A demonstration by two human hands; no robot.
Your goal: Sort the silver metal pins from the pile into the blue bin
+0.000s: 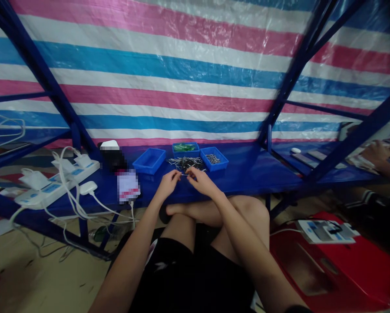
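Note:
My left hand [169, 182] and my right hand [201, 180] are close together over the near edge of the blue table, fingertips pinched. A thin silvery rod [184, 174] spans the small gap between them, one end in each hand. Just beyond lies a loose pile of similar thin rods [182, 162], with a dark clump [193, 164] at its right side. Behind the pile stands a blue bin [186, 153] with green pieces. To its right, another blue bin [219, 166] contains short silvery pieces. An empty blue bin [149, 167] sits at the left.
On the left are a white power strip [53, 184] with chargers and cables, a black device [112, 156] and a blurred pack [128, 187]. Blue metal posts [281, 98] frame the table [247, 174] before a striped sheet [169, 82]. Another person's hand [374, 154] shows at far right, above a red box [371, 269].

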